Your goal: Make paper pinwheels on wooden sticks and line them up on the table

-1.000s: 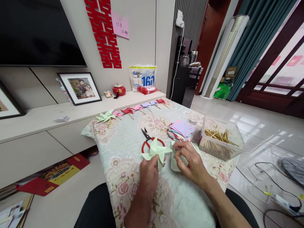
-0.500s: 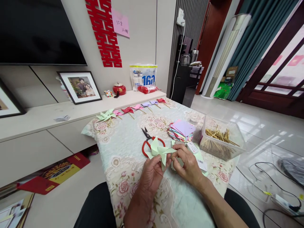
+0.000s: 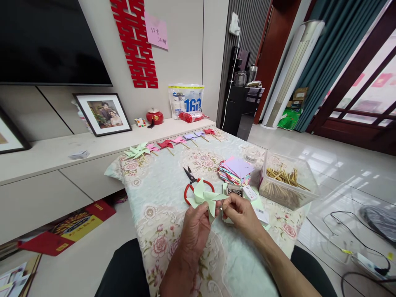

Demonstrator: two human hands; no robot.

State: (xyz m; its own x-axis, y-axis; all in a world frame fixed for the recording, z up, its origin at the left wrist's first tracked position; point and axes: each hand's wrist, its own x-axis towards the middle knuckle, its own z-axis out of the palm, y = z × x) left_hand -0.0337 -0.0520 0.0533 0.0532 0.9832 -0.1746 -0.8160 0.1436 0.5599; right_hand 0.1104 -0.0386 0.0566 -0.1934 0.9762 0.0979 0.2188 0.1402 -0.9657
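My left hand [image 3: 199, 225] pinches a light green paper pinwheel [image 3: 204, 197] by its lower middle, its folded blades spread out. Right beside it, my right hand [image 3: 243, 212] has thumb and forefinger closed on a small shiny metal piece [image 3: 221, 208], too small to make out fully. Behind the pinwheel lie black-bladed scissors [image 3: 191, 175] with red handles, their blades slightly apart. Beyond my right hand stands a small open box [image 3: 234, 190] of tiny metal pieces, next to a small white box [image 3: 250, 192].
A stack of coloured paper squares [image 3: 236, 169] lies at the table's right, beside a clear plastic bin [image 3: 289, 200] of thin wooden sticks [image 3: 286, 177]. Finished pinwheels on sticks, such as a red one [image 3: 166, 144], line the far edge. Cables [image 3: 340, 231] lie on the floor.
My right hand has drawn slightly down, uncovering the small open box behind it. The shiny metal piece now shows at its fingertips. The pinwheel has shifted a little left.
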